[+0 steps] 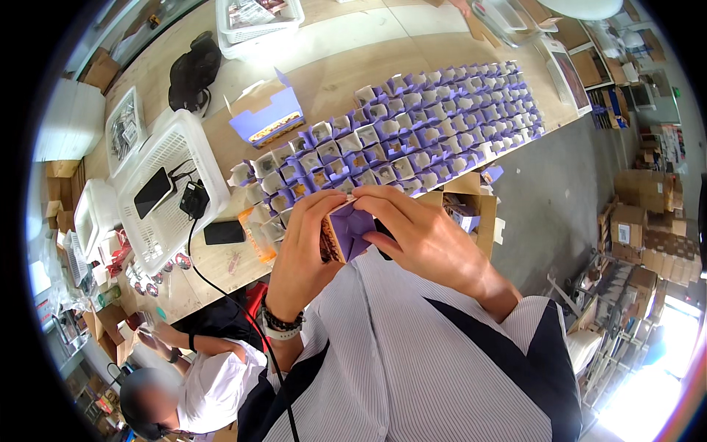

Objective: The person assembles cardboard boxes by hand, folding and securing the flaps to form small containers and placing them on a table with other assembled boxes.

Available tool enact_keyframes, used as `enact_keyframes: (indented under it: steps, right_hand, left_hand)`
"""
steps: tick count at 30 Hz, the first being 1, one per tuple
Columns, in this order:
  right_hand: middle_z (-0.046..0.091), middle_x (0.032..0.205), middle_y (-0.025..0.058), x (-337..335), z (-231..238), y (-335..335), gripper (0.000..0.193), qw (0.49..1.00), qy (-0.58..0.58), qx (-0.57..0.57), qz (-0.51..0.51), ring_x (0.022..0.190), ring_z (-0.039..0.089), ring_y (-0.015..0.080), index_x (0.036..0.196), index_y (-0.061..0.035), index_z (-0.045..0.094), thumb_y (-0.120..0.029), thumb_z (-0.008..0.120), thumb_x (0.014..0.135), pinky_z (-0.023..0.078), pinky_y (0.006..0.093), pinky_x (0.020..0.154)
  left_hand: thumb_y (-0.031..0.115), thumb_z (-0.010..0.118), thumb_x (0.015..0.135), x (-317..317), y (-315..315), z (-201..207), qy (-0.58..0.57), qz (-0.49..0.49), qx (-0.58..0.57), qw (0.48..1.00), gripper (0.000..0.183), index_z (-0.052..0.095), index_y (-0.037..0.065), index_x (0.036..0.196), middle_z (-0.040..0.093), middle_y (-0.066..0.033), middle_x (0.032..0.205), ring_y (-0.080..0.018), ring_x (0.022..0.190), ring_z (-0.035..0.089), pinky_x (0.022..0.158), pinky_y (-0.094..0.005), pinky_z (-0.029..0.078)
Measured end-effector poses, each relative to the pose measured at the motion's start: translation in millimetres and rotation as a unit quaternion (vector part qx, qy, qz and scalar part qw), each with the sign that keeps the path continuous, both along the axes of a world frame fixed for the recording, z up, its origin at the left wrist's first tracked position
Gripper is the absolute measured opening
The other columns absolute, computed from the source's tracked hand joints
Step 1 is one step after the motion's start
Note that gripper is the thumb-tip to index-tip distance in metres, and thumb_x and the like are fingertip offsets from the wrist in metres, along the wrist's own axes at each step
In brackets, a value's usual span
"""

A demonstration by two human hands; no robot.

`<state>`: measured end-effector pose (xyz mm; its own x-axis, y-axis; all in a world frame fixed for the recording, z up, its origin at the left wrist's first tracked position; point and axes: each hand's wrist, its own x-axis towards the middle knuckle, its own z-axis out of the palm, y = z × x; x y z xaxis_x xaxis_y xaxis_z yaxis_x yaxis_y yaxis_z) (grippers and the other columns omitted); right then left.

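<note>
Left hand (pixel 305 232) and right hand (pixel 434 239) hold a small purple box (pixel 355 230) by the tabletop's (pixel 331 74) near edge.
The left fingers wrap its patterned side, pressed close together; the right thumb pushes on its purple flaps while the index fingertip pinches the upper rim. Beyond, rows of open purple boxes (pixel 401 121) line the near edge toward the right end; a larger purple carton (pixel 269 114) stands behind, and a white basket (pixel 261 34) toward the far edge.
</note>
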<state>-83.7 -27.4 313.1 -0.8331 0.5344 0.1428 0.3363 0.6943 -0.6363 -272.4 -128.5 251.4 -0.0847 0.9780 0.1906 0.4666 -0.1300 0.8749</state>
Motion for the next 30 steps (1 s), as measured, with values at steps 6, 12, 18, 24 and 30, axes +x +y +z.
enact_keyframes:
  steps: [6, 12, 18, 24, 30]
  right_hand:
    - [0.062, 0.132, 0.0096, 2.1, -5.5, 2.5, 0.05, 0.998, 0.037, -0.059, -0.005, 0.102, 0.072, 0.0328, 0.125, -0.0039, 0.059, -0.003, 0.084, 0.081, 0.063, 0.0394, 0.081]
    - [0.057, 0.131, 0.0143, -0.6, -15.2, 4.9, 0.056, 0.994, 0.01, -0.113, -0.008, 0.104, 0.07, 0.0366, 0.127, -0.003, 0.05, 0.004, 0.081, 0.08, 0.061, 0.0407, 0.083]
    - [0.056, 0.131, 0.0218, -6.6, -19.1, 0.0, 0.046, 0.999, -0.021, 0.044, -0.005, 0.109, 0.07, 0.0382, 0.121, 0.0048, 0.048, -0.002, 0.075, 0.084, 0.063, 0.0393, 0.083]
    - [0.063, 0.139, 0.016, -6.1, -19.4, -0.4, 0.039, 0.997, 0.009, 0.074, -0.017, 0.104, 0.073, 0.0353, 0.115, -0.0012, 0.057, -0.002, 0.077, 0.082, 0.064, 0.0386, 0.077]
    - [0.062, 0.14, 0.0164, -2.5, -5.1, -4.8, 0.04, 0.998, 0.011, 0.058, -0.014, 0.104, 0.074, 0.0346, 0.116, -0.0008, 0.057, -0.002, 0.078, 0.082, 0.064, 0.0395, 0.076]
  left_hand:
    - [-0.008, 0.085, 0.067, -0.7, 0.5, -1.6, -0.044, -0.021, 0.004, 0.999, 0.082, 0.049, 0.006, 0.139, 0.056, -0.0163, 0.137, -0.038, 0.126, 0.057, 0.105, -0.0438, 0.049]
    - [-0.01, 0.084, 0.067, -3.3, 3.8, 0.6, 0.012, -0.035, 0.023, 0.999, 0.082, 0.049, 0.006, 0.14, 0.052, -0.0159, 0.139, -0.0373, 0.128, 0.055, 0.105, -0.0439, 0.049]
    - [-0.01, 0.084, 0.067, -1.8, 8.0, -1.2, 0.004, -0.024, 0.002, 1.0, 0.083, 0.048, 0.006, 0.14, 0.05, -0.0158, 0.139, -0.0388, 0.128, 0.053, 0.105, -0.0434, 0.049]
    - [-0.006, 0.088, 0.068, -9.3, 8.6, -8.6, -0.048, -0.034, 0.006, 0.998, 0.085, 0.046, 0.006, 0.142, 0.048, -0.0148, 0.142, -0.0364, 0.129, 0.053, 0.105, -0.0414, 0.048]
    - [0.007, 0.083, 0.075, -15.1, 6.1, -9.3, -0.14, -0.087, 0.016, 0.986, 0.08, 0.041, 0.003, 0.143, 0.043, -0.0192, 0.144, -0.0349, 0.13, 0.05, 0.109, -0.0432, 0.044]
